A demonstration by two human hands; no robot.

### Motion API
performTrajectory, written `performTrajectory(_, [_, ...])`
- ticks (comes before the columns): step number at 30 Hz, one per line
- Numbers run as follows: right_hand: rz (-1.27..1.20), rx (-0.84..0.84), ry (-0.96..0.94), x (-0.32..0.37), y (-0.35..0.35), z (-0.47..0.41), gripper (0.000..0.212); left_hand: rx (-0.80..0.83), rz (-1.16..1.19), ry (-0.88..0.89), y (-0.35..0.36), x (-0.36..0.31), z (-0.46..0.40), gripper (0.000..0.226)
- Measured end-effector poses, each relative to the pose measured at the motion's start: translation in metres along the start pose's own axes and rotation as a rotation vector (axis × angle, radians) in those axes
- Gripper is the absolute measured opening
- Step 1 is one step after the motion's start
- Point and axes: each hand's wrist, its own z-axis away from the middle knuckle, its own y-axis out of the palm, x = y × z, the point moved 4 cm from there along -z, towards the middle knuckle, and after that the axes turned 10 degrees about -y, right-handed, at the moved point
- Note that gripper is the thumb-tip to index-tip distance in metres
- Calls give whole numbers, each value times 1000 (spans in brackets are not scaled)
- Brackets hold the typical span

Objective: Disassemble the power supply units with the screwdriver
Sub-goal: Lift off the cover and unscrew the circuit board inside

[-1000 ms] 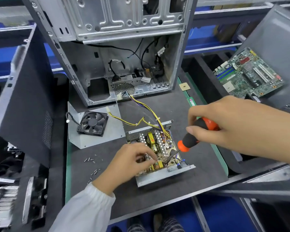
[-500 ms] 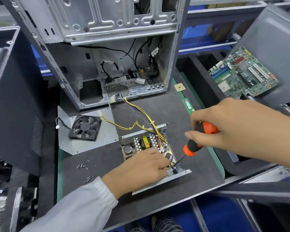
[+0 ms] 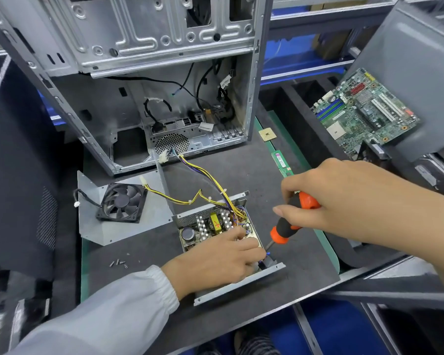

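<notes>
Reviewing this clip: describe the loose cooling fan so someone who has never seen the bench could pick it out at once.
Start at the big open computer case standing at the back of the dark work mat. In front of its left corner a bent grey metal plate lies flat, and the fan rests on it. It is the only square black frame with round blades, left of the opened power supply.

The site was an electronics teardown workshop, of the kind that strips desktop computers for parts. A dark work mat (image 3: 215,175) covered the bench, and at its far edge stood a gutted computer case (image 3: 164,73) with loose cables hanging inside. A removed fan (image 3: 122,203) lay on a metal plate (image 3: 139,224) at the left, with loose screws (image 3: 119,263) near it. A bare circuit board (image 3: 364,114) rested in a grey bin at the right. A memory stick (image 3: 281,162) and a processor chip (image 3: 267,135) lay at the mat's right edge. Blue racking ran behind.
</notes>
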Motion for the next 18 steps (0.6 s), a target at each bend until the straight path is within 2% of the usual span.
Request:
performTrajectory(8, [24,7,-4,-3,3,-3,47,38,-43,53,-1,0,0,27])
performTrajectory(12, [17,8,-8,-3,4,-4,47,49,-45,49,-3,0,0,38])
performTrajectory(18, [20,9,-14,-5,7,-3,44,13,-10,50,-3,1,1,28])
